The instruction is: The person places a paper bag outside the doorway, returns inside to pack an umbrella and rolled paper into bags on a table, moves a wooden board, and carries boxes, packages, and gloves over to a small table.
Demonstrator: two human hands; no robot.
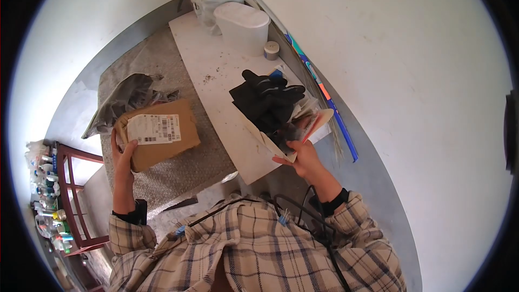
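Note:
My left hand (123,154) grips the left end of a brown cardboard box (189,130), its thumb over the front. A white shipping label (154,130) with barcodes is stuck on the box's face. At the right, my right hand (305,161) is closed on the near corner of a pale, open-topped holder (251,131), thumb on its inner side. Black gloves (265,100) lie in a heap at its top, beside clear plastic and reddish printed pieces (313,121). A crumpled grey plastic bag (127,100) lies just behind the cardboard box.
Bubble wrap (154,57) covers the table's left part, with a white board (200,59) beside it. Toward the back stand a white plastic container (241,30) and a small lidded jar (271,50). A blue multicoloured pole (330,105) leans along the wall; a red-brown wooden frame (73,200) stands at left.

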